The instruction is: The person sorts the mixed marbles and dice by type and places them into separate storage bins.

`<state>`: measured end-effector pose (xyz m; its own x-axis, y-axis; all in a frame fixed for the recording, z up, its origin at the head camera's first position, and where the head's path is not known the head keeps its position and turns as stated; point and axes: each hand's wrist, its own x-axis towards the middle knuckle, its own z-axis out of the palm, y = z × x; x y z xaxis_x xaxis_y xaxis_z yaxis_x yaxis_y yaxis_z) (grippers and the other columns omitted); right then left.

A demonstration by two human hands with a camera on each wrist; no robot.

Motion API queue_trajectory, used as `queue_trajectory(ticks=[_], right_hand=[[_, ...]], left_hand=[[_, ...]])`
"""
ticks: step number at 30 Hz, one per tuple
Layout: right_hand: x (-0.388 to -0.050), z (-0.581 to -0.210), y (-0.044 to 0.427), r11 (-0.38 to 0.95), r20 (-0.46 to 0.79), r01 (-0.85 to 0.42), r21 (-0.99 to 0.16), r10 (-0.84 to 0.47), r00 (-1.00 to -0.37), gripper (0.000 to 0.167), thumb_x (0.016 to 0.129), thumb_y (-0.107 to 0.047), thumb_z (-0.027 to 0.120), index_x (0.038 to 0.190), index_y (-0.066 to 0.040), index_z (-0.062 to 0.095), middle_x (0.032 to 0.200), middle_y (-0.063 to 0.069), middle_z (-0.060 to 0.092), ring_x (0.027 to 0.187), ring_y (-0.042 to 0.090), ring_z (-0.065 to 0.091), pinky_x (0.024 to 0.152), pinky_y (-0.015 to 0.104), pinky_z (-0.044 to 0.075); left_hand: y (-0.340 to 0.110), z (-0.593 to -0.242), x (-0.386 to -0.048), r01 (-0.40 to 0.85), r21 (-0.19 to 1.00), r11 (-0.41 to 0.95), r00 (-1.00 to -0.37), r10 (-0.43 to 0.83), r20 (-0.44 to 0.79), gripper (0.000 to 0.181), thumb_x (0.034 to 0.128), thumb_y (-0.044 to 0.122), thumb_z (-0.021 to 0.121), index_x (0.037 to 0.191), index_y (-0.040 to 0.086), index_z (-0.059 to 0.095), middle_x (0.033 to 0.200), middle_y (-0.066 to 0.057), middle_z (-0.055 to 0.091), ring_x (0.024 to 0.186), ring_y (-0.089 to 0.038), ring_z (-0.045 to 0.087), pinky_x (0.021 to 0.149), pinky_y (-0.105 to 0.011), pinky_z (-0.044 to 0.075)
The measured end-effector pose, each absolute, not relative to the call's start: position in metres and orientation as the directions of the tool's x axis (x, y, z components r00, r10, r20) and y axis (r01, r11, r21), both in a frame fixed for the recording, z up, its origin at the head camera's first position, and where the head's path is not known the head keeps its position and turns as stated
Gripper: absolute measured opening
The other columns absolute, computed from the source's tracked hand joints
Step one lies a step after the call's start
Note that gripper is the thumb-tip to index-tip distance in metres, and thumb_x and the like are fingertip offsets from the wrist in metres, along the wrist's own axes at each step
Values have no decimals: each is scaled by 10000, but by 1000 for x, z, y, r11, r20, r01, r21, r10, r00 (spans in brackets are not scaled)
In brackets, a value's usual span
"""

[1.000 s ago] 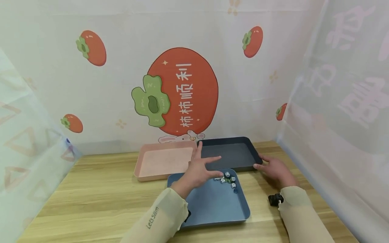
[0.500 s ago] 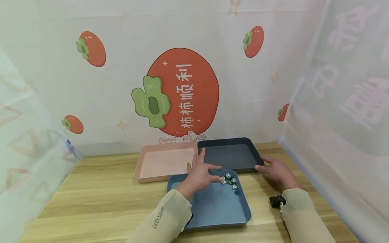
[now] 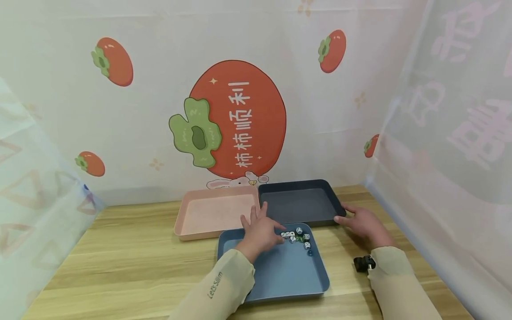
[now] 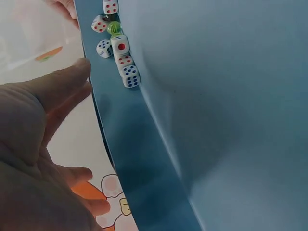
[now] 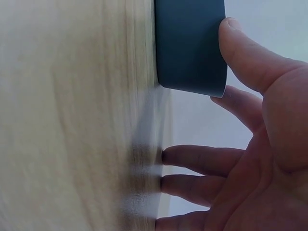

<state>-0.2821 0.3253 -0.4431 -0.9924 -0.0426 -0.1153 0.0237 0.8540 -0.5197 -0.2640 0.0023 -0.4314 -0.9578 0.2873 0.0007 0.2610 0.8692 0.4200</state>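
My left hand (image 3: 262, 235) hovers over the far left part of the blue tray (image 3: 288, 280), fingers spread and holding nothing. Its thumb and index finger are beside the left end of a short row of white dice (image 3: 287, 234). In the left wrist view these dice (image 4: 130, 77) lie along the tray's wall, apart from the fingertips. More dice (image 3: 306, 245) and a green marble (image 3: 300, 239) cluster in the far right corner. My right hand (image 3: 364, 226) holds the near right corner of the dark tray (image 3: 304, 221) between thumb and index finger; its other fingers touch the table.
A pink tray (image 3: 220, 211) stands at the back left, against the dark tray. A small dark blue marble (image 3: 310, 253) lies near the blue tray's right wall. Wooden tabletop (image 3: 120, 258) surrounds the trays, and a printed cloth (image 3: 148, 111) rises behind.
My left hand has come down and nearer, its thumb and index finger closer together, and the row of dice shows more fully. My right hand stays at the dark tray's corner.
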Motion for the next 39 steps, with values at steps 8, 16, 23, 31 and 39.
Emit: queue_trajectory(ticks=[8,16,23,31,39], right_hand=[[-280,-442,325,856,-109,22,-517,-40,-993,858,931,-577,608,1522,-9,356,1436,369,398,1286,577,371,997,683,326],[-281,-440,323,860,-108,25,-509,-36,-993,869,921,-589,613,1520,-11,363,1442,369,390,1294,576,362,1004,684,319],[-280,-440,324,857,-108,25,-515,-35,-994,851,933,-564,615,1520,-5,358,1440,371,391,1291,578,364,1002,686,320],[-278,-439,322,856,-107,22,-516,-39,-993,865,930,-583,604,1518,1,356,1425,380,402,1277,582,377,990,684,333],[-279,-440,323,856,-109,33,-515,-27,-994,852,934,-567,610,1522,-6,354,1435,380,388,1282,582,371,996,687,326]], left_hand=[[7,-438,-264,253,385,888,-961,275,-3,246,788,310,848,1031,313,807,1615,-151,237,1474,-446,67,1078,-714,-4],[6,-439,-264,271,363,892,-957,290,1,158,807,282,828,961,314,815,1578,-169,315,1466,-458,97,1075,-722,27],[8,-440,-264,275,344,898,-957,290,6,191,816,245,807,998,303,813,1566,-182,335,1465,-460,102,1079,-717,27],[7,-438,-260,282,341,897,-954,299,1,185,823,125,750,930,261,814,1539,-190,381,1463,-467,108,1085,-710,25],[4,-435,-256,333,295,896,-938,346,10,123,815,195,807,734,268,751,1520,-209,403,1454,-489,116,1081,-717,42]])
